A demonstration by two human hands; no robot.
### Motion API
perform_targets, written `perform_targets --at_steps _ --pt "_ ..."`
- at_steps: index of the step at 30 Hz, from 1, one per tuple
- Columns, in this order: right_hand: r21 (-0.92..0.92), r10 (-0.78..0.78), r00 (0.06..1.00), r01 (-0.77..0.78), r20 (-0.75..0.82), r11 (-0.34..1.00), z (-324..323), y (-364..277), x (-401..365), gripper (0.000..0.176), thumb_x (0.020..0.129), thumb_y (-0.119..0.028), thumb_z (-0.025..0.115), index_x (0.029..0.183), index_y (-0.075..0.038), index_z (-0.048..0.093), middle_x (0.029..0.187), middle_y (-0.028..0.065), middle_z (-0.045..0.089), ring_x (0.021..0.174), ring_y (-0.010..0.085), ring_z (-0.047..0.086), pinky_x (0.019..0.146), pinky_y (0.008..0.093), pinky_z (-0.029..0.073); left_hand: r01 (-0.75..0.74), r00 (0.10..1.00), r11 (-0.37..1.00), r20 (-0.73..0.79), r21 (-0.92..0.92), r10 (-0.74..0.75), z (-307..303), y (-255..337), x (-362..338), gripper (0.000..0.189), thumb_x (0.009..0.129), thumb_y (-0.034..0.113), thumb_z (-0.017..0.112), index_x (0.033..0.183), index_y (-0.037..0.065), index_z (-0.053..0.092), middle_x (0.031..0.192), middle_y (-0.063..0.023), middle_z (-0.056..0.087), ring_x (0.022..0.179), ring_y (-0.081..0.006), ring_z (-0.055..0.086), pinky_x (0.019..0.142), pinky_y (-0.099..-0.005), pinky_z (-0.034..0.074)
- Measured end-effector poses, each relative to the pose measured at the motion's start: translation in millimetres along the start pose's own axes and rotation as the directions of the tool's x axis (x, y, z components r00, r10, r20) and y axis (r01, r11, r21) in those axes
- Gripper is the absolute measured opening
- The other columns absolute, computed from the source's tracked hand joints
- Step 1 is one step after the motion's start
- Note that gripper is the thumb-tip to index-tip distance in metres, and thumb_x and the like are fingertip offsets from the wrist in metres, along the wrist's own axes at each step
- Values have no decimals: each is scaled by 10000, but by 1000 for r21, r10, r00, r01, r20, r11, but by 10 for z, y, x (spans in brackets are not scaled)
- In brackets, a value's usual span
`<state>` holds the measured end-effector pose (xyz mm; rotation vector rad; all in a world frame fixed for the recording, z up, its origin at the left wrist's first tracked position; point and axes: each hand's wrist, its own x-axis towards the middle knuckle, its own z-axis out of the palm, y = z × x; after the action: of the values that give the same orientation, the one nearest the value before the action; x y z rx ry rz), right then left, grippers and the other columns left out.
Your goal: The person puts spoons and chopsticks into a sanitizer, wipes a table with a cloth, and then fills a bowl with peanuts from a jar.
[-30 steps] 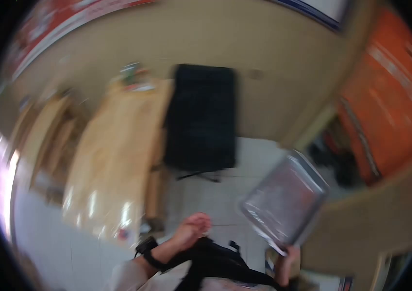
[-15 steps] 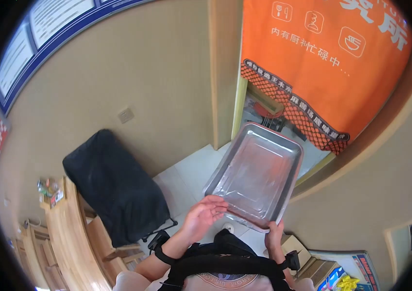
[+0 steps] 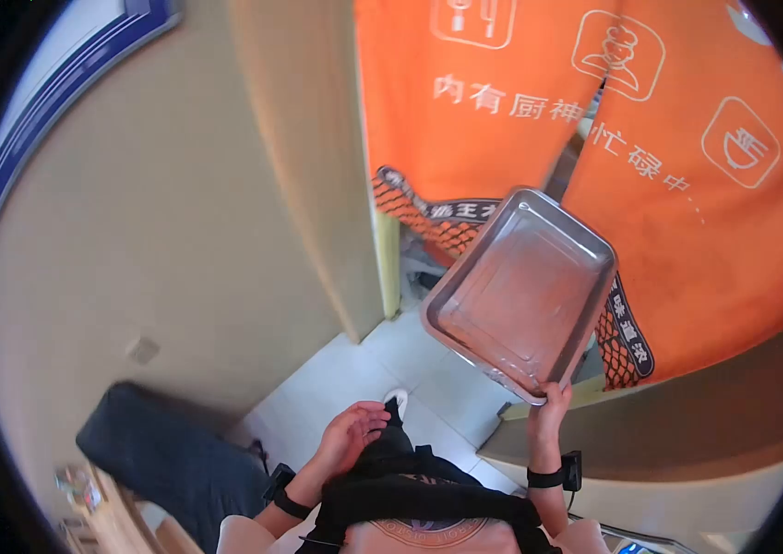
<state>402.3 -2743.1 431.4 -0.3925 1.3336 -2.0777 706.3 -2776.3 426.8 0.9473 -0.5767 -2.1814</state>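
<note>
The tray [image 3: 525,291] lies ahead of the right hand [image 3: 550,409], reaching up and to the left from it, so that only its near corner meets the fingers. It is a shallow metal pan with rounded corners and a raised rim, its inner side facing the camera. Its far end overlaps the slit of the orange curtain [image 3: 714,249]; whether the two touch, I cannot tell.

The right hand is closed on that near corner, gripping the rim; how the fingers sit underneath is hidden. A black band [image 3: 548,477] circles this wrist.

The left hand [image 3: 354,434] holds nothing. It is partly open, fingers loosely bent, below and left of the tray and clearly apart from it. A white shoe [image 3: 397,400] shows on the floor [image 3: 451,383] just beyond its fingertips.

To the left stands a wall [image 3: 179,203], with a dark cover [image 3: 179,457] near its foot and a wooden table [image 3: 119,517] beside that.
</note>
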Motion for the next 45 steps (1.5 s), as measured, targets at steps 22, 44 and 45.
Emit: perform_targets --at_steps 22,44,45 --pt "9 61 964 -61 -259 998 536 -271 2897 198 689 -73 515 869 -17 456 832 88 513 668 206 556 511 332 521 258 930 936 202 238 -308 1538 756 2209 550 697 -52 399 1234 65 394 1223 -62 464 1077 -153 435 898 -261 322" --pt "-213 -101 749 -55 -655 976 -1005 -989 6320 94 669 -76 478 753 -34 481 757 70 507 636 182 513 556 293 447 331 924 943 193 31 -330 3210 1162 6913 717 582 -162 339 1264 60 351 1227 -115 428 1136 -188 404 931 -271 324" --pt "-212 -93 788 -48 -608 976 -1158 -958 6370 79 664 -82 482 726 -34 474 751 69 505 630 181 513 547 290 446 345 917 937 196 50 -348 3342 1172 7111 717 582 -162 339 1264 60 351 1227 -115 428 1136 -188 404 931 -271 324"
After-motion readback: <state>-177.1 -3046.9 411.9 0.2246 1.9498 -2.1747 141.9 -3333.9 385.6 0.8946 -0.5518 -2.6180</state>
